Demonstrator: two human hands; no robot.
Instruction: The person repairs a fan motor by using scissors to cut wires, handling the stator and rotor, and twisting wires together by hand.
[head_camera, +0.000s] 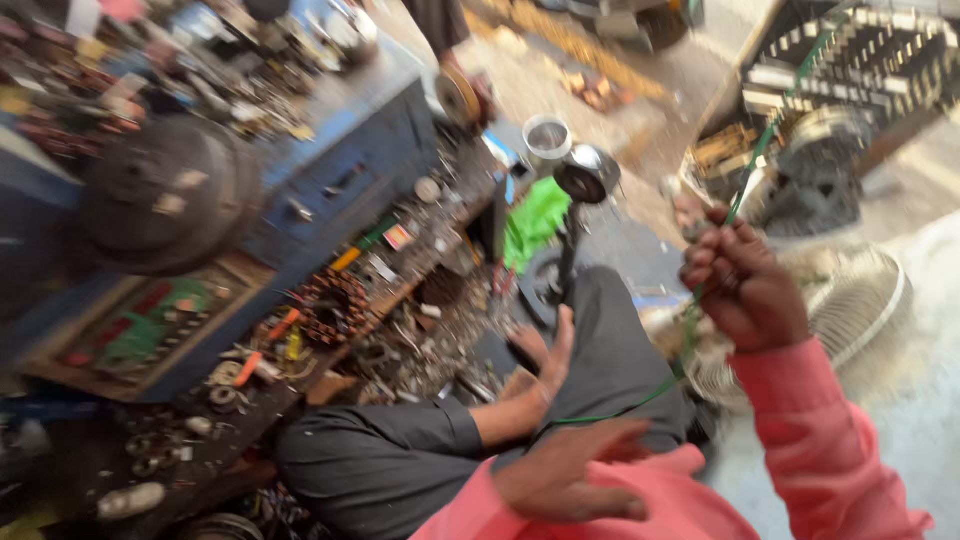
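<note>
My right hand (742, 288) is raised at the right, in a pink sleeve, with its fingers shut on a thin green wire (668, 382). The wire runs up from the fist toward the upper right, and down in a curve across my lap toward my left hand (568, 470). My left hand lies low over my pink sleeve with its fingers spread. The wire's lower end reaches just above it; blur hides whether they touch. My crossed leg in grey trousers (400, 460) and my bare foot (542, 352) lie in front of it.
A blue workbench (350, 150) stands at the left, bearing a dark round motor part (170, 195) and piles of small parts. Tools, a copper-wound coil (335, 300) and scraps litter the floor. A green cloth (535, 220), a metal cup (548, 135) and a white fan guard (865, 305) lie beyond.
</note>
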